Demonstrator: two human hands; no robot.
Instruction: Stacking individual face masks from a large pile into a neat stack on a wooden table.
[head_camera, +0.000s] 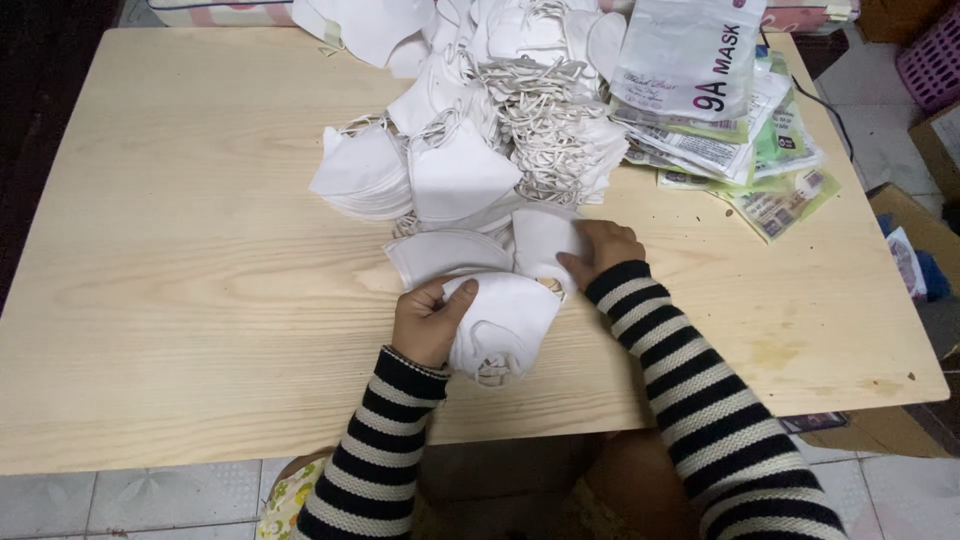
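Striped black-and-white sleeves are entering from the bottom edge, nearest to us, and both our hands are working at the near side of the mask pile. We are holding a folded white face mask (505, 325) in our left hand (428, 322); the grip is closed on its left edge, thumb on top and fingers curled beneath. This mask is sitting just above the near edge of the tabletop (180, 250), roughly centred, with its looped ear straps bunching at its lower end.

Our right hand (603, 248) is resting on a second white mask (545, 240) lying flat just behind the held one; the fingers are bent and pressing onto it, and we cannot tell whether they are pinching it or only touching it. A third flat mask (445, 255) is lying just left of that one, touching the held mask's upper edge.

Behind these, a large heap of white masks (460, 120) is spreading across the far middle of the tabletop, with tangled elastic ear loops (545, 120) showing on its right side. To the right of the heap, a stack of printed plastic packaging bags (730, 140) is lying, fanned out toward the right edge, with a white pouch (690, 55) standing on top. Beyond the right edge we are noting a pink basket (935, 55) and a cardboard box (905, 215) on the tiled floor.
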